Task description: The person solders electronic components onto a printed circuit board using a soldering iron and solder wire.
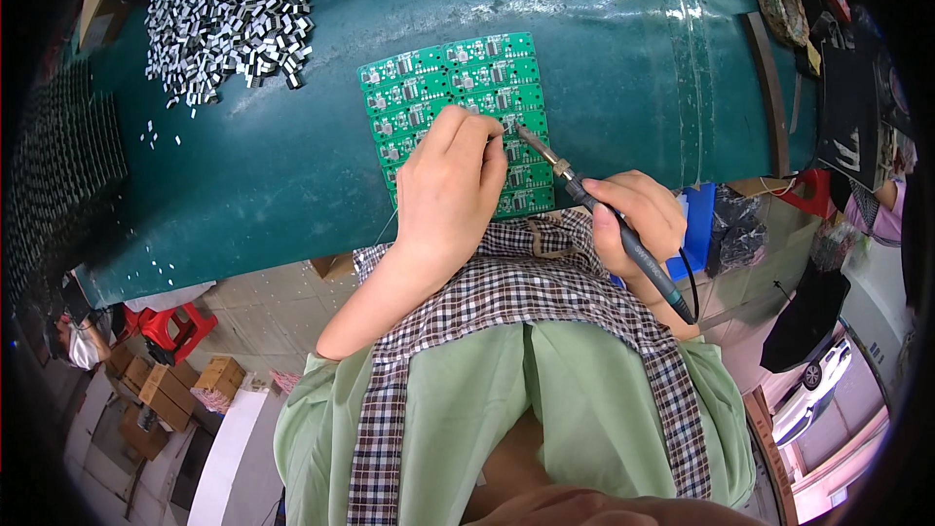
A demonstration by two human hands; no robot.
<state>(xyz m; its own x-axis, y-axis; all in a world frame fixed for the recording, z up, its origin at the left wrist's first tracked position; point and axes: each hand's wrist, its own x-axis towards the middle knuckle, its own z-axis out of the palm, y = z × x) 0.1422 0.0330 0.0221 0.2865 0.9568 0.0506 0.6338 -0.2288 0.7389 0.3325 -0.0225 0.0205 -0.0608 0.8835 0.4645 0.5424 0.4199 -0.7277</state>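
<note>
The left hand [448,180] covers part of the boards [499,73]; what, if anything, it pinches is too small to tell, as is whether the iron [635,251] touches them. The top edge cuts off the pile [229,15].

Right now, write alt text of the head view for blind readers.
A person's right hand holds a soldering iron over green circuit boards, the left hand near its tip. A heap of small black-and-white pieces lies farther left on the green tabletop.
</note>
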